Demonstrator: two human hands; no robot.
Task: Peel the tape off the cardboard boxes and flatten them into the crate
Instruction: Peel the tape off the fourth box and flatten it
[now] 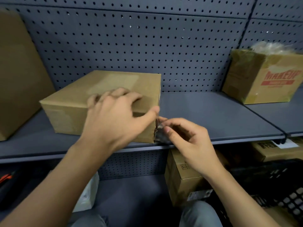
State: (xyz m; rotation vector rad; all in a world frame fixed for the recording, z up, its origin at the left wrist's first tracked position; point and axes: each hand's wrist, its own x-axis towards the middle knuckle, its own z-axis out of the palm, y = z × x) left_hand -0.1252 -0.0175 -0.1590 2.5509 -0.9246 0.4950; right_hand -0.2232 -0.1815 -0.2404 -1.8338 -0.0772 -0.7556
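A flat brown cardboard box (70, 105) lies on the grey shelf (213, 115), taped along its top. My left hand (118, 115) rests on the box's near right part, fingers spread over the top and thumb at the right corner edge. Just right of that corner, my right hand (186, 138) pinches a strip of clear tape (159, 133) that hangs from the box's right front corner. The black crate (278, 185) shows at the lower right, below the shelf.
A tall cardboard box (19, 71) stands at the left of the shelf. A "MAKEUP" box (262, 77) stuffed with filling sits at the back right. Below the shelf are more cardboard boxes (182, 177) and a white package (86, 197). Pegboard backs the shelf.
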